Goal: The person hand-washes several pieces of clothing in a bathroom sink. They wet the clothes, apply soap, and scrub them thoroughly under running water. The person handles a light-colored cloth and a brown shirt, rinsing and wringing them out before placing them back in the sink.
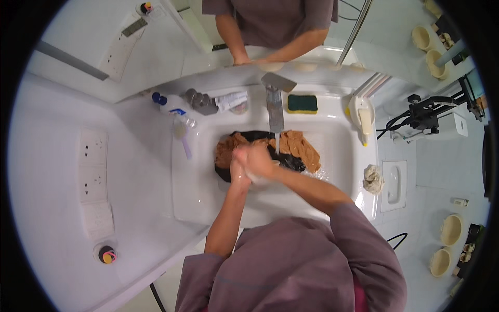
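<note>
My left hand (239, 167) and my right hand (259, 162) meet over the left half of a white ceramic sink (339, 156). A pale, wet item (259, 179) shows below and between them; motion blur hides what it is and how each hand's fingers lie. Under and beyond the hands, wet brown cloth (302, 148) and black cloth (292, 160) lie bunched in the basin. Water runs from the metal faucet (275, 109) onto the cloth, just right of my right hand.
A green and yellow sponge (302, 104), a tube (231, 101) and bottles (173, 105) line the back ledge. A purple-handled brush (183, 140) rests at the left rim. A soap dish with a brush (363, 113) and a crumpled rag (373, 179) sit at the right rim.
</note>
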`<action>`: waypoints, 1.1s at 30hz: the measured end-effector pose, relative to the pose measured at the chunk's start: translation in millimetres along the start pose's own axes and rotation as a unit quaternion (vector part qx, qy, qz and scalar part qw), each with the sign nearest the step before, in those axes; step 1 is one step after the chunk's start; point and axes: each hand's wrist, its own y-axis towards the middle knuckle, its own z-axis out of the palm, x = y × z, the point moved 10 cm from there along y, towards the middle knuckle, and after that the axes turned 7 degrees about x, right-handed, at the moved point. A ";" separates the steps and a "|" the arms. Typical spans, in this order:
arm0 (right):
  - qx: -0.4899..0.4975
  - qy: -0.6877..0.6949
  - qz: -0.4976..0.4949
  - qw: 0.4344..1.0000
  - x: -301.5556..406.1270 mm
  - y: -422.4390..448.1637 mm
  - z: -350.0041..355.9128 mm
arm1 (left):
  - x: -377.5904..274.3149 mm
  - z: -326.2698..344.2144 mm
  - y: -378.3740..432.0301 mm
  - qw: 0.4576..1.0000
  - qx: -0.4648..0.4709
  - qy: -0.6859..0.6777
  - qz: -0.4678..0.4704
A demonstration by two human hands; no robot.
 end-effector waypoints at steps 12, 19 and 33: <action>-0.031 -0.003 -0.025 0.999 -20.7 7.1 -4.4 | 12.1 3.7 -3.1 0.997 -0.012 -0.036 -0.072; -0.004 0.008 0.000 1.000 -20.1 -3.5 -4.2 | 9.9 20.5 0.8 0.994 0.107 -0.032 -0.019; 0.025 0.029 -0.065 0.997 19.5 -17.8 -2.7 | 14.5 2.7 -15.0 0.984 0.146 -0.018 0.098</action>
